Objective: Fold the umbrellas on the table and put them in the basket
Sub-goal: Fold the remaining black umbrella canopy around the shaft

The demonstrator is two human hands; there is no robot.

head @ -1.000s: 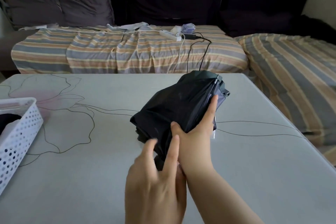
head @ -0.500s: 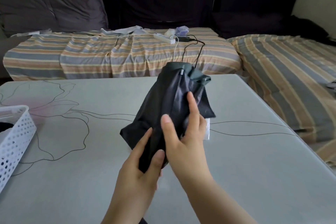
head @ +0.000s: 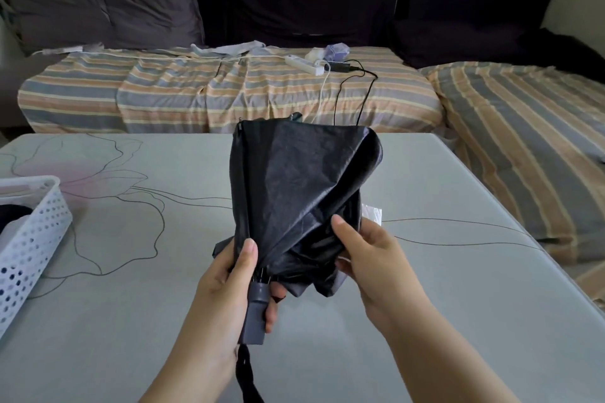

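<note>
A black collapsed umbrella [head: 294,186] stands upright above the grey table [head: 442,288], its canopy loose and bunched. My left hand [head: 226,288] grips its grey handle and the lower ribs, thumb pressed on the fabric. My right hand [head: 370,255] pinches the loose canopy folds on the right side. A black wrist strap hangs down below the handle. The white perforated basket [head: 36,239] sits at the table's left edge with something dark inside it.
A small clear plastic scrap [head: 372,213] lies on the table behind the umbrella. Beyond the table is a sofa with a striped cover [head: 163,91], dark cushions, a white power strip [head: 302,64] and black cables.
The umbrella has been turned upright. My left hand moved from the loose fabric to the handle, and my right hand shifted to the right side of the canopy.
</note>
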